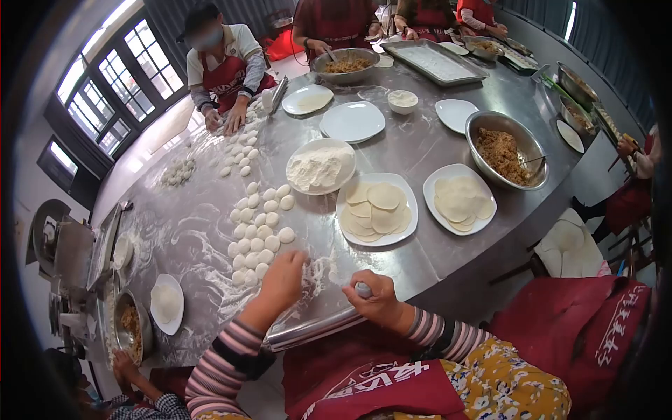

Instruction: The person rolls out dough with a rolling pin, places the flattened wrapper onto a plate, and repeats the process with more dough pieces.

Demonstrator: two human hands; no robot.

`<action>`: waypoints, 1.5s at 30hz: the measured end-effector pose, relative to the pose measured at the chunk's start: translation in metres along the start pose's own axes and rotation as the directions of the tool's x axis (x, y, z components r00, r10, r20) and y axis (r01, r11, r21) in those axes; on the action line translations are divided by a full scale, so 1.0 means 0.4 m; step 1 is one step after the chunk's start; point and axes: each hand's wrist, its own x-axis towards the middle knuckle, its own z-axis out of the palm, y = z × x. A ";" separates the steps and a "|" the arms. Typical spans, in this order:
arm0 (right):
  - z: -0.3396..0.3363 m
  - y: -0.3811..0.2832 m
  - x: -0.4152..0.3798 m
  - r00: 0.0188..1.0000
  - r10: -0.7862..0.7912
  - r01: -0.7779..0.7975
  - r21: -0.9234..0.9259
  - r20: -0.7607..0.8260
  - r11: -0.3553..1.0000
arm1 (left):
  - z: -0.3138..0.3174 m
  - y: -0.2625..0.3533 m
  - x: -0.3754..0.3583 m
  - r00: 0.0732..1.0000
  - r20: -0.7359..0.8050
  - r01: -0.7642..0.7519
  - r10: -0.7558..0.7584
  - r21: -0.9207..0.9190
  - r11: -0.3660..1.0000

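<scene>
My left hand [283,281] is just above the front of the table, its fingers curled together. What they hold, if anything, is hidden. To its right, my right hand [381,299] is wrapped round a rolling pin [363,289], seen almost end-on with its rounded grey tip showing. Small flattened dough pieces [257,244] lie in a cluster beyond and left of my left hand. Loose flour [320,271] dusts the metal between my hands. Past my right hand, a white square plate [353,239] carries several thin round dough wrappers [378,208].
A plate of flour [320,166], a second plate of wrappers [462,199] and a steel bowl of filling [502,155] stand on the metal table [427,259]. Across it, a person in a red apron [231,80] handles dough. Another person's hand [126,367] is at lower left.
</scene>
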 end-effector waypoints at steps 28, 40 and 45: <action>0.035 0.050 0.037 0.986 -0.167 0.155 -0.409 0.006 0.899 | 0.106 -0.038 -0.051 0.986 0.077 0.167 -0.150 -0.566 0.807; 0.030 0.039 0.036 0.995 0.099 -0.094 -0.219 0.009 0.971 | 0.084 -0.007 -0.050 0.996 0.029 0.087 -0.083 -0.460 0.884; 0.074 0.063 0.085 0.998 0.006 -0.023 -0.254 -0.067 0.967 | 0.086 -0.005 -0.065 0.995 0.071 0.092 -0.066 -0.467 0.880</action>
